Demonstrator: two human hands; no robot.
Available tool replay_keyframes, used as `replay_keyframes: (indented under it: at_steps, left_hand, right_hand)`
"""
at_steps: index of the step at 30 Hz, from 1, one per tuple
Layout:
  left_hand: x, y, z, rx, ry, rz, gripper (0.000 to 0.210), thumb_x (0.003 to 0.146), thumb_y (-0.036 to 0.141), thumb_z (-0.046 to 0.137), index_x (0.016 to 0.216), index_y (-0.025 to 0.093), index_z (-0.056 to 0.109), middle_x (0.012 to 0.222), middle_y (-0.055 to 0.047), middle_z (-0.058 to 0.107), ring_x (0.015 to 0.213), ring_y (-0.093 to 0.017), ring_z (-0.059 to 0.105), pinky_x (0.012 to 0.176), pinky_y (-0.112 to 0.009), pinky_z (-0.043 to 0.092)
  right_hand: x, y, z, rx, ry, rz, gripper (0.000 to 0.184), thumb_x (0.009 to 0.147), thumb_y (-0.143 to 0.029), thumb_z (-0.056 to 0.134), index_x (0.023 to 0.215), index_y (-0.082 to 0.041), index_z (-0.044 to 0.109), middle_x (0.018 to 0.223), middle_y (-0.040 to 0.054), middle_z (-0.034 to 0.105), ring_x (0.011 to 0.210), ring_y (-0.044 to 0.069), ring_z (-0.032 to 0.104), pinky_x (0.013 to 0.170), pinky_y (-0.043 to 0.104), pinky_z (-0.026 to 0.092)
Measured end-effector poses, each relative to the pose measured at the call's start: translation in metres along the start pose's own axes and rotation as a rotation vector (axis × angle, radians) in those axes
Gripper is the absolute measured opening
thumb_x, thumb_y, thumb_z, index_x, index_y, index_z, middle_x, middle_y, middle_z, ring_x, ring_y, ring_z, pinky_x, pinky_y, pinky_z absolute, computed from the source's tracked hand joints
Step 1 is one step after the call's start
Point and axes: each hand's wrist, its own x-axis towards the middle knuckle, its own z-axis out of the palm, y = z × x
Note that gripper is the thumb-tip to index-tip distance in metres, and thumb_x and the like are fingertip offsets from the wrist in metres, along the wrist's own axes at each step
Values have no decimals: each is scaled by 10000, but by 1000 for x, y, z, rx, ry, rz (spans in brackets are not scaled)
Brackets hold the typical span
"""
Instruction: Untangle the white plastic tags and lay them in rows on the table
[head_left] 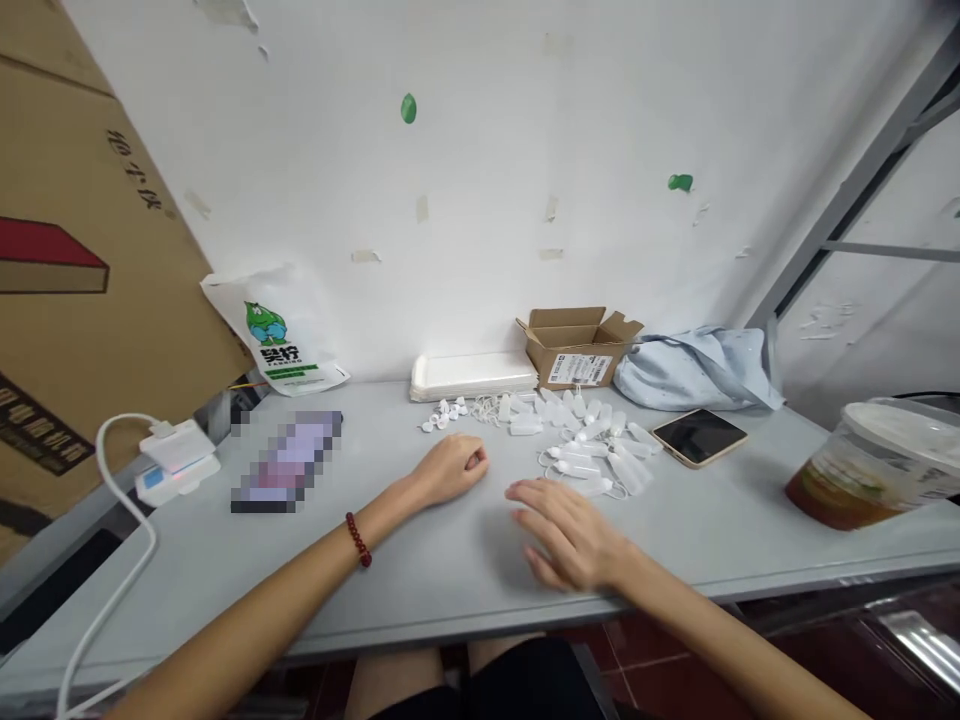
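My left hand (452, 468) rests on the grey table in a loose fist, a red bead bracelet (358, 540) on its wrist. Nothing shows in its curled fingers. To its right, my right hand (566, 535) hovers a little above the table top, slightly blurred, fingers apart and nothing in them. Just beyond it lies a loose pile of small translucent plastic bottles (592, 450), some with thin white loops. Small white caps (444, 412) sit behind my left hand, and a bundle of white cord loops (489, 408) lies beside them.
Along the wall stand a stack of white flat trays (476, 374), an open cardboard box (574, 350) and a light blue cloth bag (697, 368). A phone (700, 438) and a drink tub (862, 470) are right; a white bag (281, 330), pixelated phone (289, 462) and white charger (178, 465) left.
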Motion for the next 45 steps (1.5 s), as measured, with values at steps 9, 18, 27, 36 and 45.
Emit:
replay_keyframes:
  at_steps: [9, 18, 27, 36, 45]
  left_hand:
    - [-10, -11, -1, -115, -7, -80, 220, 840, 322, 450, 670, 214, 537, 701, -31, 609, 712, -177, 555, 648, -298, 418]
    - [-5, -9, 8, 123, 80, -194, 182, 851, 310, 432, 728, 223, 535, 665, -19, 578, 668, -194, 560, 622, -301, 374]
    - [2, 8, 12, 325, 69, -273, 175, 883, 260, 401, 820, 214, 558, 782, -69, 650, 733, -212, 611, 626, -306, 353]
    - [13, 1, 14, 412, 86, -223, 251, 891, 253, 375, 733, 196, 562, 774, -67, 668, 735, -197, 614, 613, -294, 341]
    - [13, -8, 4, 373, 268, -100, 197, 905, 248, 421, 779, 189, 560, 847, -68, 639, 910, -220, 584, 670, -293, 425]
  right_hand:
    - [3, 20, 24, -92, -6, 165, 294, 874, -136, 411, 593, -203, 356, 469, -47, 393, 404, 83, 289, 479, 270, 214]
    - [-2, -8, 38, 19, -224, 19, 222, 859, -251, 424, 643, -198, 428, 472, -44, 472, 397, 99, 426, 459, 252, 256]
    - [1, -11, 39, 55, -214, 24, 189, 840, -208, 435, 652, -195, 448, 494, -26, 534, 391, 108, 433, 466, 286, 242]
    - [18, 5, 35, -79, -349, 362, 249, 900, -230, 402, 701, -167, 539, 575, 19, 598, 476, 114, 487, 505, 286, 196]
    - [93, 73, 32, -268, -503, 1033, 239, 881, -127, 394, 1018, -118, 590, 919, 144, 690, 828, 240, 663, 593, 270, 353]
